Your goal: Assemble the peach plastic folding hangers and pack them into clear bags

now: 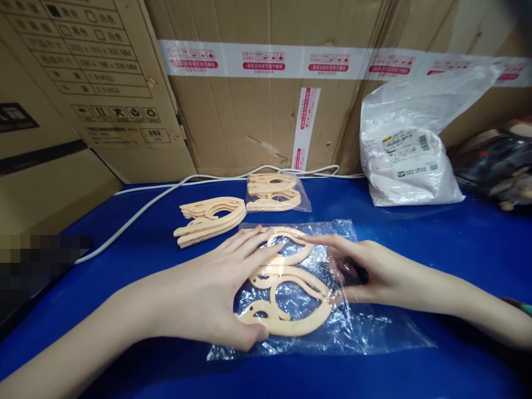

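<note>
Several beige folding clothes hangers (307, 327) lie in two nested groups inside a clear plastic bag (374, 332) on the blue table. My left hand (220, 282) rests over their left ends, fingers stretched out and spread on the plastic, with its thumb by the nearer group. On the other side, my right hand (361, 271) touches the right ends through or at the bag. Its index finger and thumb are apart, one at each group, while the remaining fingers curl behind and are partly hidden.
Behind my left hand lies a loose stack of hangers (211, 219), beside a bagged set of hangers (274, 194). A white cable (145, 208) runs along the back. Cardboard boxes (249, 116) wall the rear; a white plastic package (409, 160) stands at back right.
</note>
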A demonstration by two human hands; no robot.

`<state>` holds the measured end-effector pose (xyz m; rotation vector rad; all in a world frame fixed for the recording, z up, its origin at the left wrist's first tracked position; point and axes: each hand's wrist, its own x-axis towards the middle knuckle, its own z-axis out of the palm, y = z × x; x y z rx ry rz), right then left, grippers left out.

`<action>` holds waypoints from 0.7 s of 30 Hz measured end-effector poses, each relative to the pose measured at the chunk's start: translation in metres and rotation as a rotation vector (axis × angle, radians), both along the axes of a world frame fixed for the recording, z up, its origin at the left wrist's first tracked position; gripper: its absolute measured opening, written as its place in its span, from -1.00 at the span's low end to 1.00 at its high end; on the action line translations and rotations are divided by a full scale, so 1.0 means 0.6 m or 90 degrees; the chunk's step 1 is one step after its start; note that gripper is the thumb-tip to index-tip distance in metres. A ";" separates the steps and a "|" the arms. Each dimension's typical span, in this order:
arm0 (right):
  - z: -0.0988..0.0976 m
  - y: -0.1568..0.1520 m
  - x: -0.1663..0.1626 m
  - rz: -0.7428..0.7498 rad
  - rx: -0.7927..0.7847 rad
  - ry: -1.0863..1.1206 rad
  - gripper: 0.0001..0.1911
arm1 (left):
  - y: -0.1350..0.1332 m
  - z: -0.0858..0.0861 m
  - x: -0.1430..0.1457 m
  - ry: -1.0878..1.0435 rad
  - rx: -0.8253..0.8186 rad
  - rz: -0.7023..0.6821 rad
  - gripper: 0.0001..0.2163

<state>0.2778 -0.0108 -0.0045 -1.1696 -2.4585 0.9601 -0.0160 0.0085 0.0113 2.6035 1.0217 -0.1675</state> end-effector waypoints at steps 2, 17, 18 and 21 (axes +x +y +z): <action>-0.003 0.001 -0.001 0.004 0.001 -0.001 -0.17 | 0.000 0.001 0.001 0.004 -0.006 0.007 -0.06; 0.000 0.004 0.004 -0.017 0.053 -0.020 -0.27 | 0.009 0.003 -0.009 -0.056 -0.032 0.011 0.05; 0.002 0.006 0.007 -0.024 0.063 -0.030 -0.33 | 0.013 0.007 -0.012 -0.057 -0.029 0.024 0.05; 0.010 0.010 0.019 -0.054 0.129 -0.077 -0.47 | 0.037 0.017 -0.031 -0.113 0.043 0.086 -0.14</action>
